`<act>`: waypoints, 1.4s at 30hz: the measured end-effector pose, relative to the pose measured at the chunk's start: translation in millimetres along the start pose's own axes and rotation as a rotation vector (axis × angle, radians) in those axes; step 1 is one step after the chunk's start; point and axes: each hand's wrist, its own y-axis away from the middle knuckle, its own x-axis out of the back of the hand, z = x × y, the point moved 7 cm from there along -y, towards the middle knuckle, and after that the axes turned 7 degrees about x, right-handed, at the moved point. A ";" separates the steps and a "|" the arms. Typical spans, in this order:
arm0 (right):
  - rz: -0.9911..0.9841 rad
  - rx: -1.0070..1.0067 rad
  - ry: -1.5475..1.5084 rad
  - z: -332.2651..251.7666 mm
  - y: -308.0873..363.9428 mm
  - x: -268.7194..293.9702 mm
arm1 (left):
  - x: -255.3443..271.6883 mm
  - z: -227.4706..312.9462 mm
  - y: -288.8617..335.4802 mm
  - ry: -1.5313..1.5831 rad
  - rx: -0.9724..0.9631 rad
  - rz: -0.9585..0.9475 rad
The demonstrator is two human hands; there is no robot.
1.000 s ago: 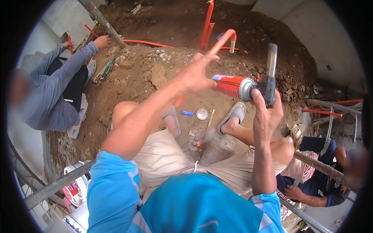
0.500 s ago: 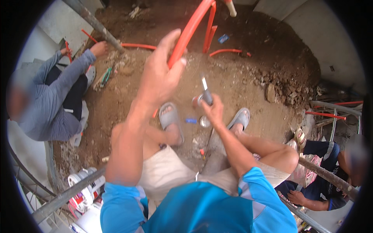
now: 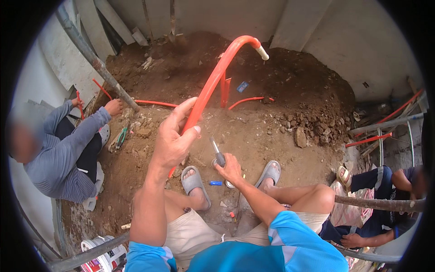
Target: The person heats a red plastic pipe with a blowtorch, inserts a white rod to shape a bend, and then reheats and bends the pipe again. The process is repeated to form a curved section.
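Note:
My left hand (image 3: 170, 140) is raised and grips an orange plastic pipe (image 3: 213, 81) between thumb and fingers. The pipe curves over at its top and ends in a whitish tip (image 3: 263, 54). Lower and to the right, my right hand (image 3: 231, 168) is closed around a grey-handled, knife-like tool (image 3: 219, 155) with a pale, narrow blade pointing up and away. Beside the right fingers is a small round, shiny thing (image 3: 215, 162), partly hidden. Below that hand, a pale round disc (image 3: 229, 184) and a small blue object (image 3: 215, 183) lie on the ground between my sandals.
At left, a crouching person (image 3: 68, 149) holds a thin orange piece near green-handled pliers (image 3: 121, 137). Another person (image 3: 389, 204) sits at right. Metal bars (image 3: 95, 61) cross the sides. Orange pipes (image 3: 247, 102) stick out of the dirt, near rubble (image 3: 312, 129) and concrete walls.
The view has tilted up, showing the pipe's whole bend and the wall behind. My left hand, with the pipe, and my right hand, with the tool, appear lower in view.

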 end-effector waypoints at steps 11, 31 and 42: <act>-0.089 0.021 0.090 3.5 2.0 0.1 | -10.4 7.2 -6.1 -0.049 -0.016 -0.100; -0.148 0.182 -0.371 -88.0 -69.1 350.8 | -1.2 -36.1 26.1 0.066 0.493 -0.643; -0.428 -0.104 -0.761 -53.0 -34.2 297.8 | -32.8 -17.8 42.0 -0.296 0.503 -0.597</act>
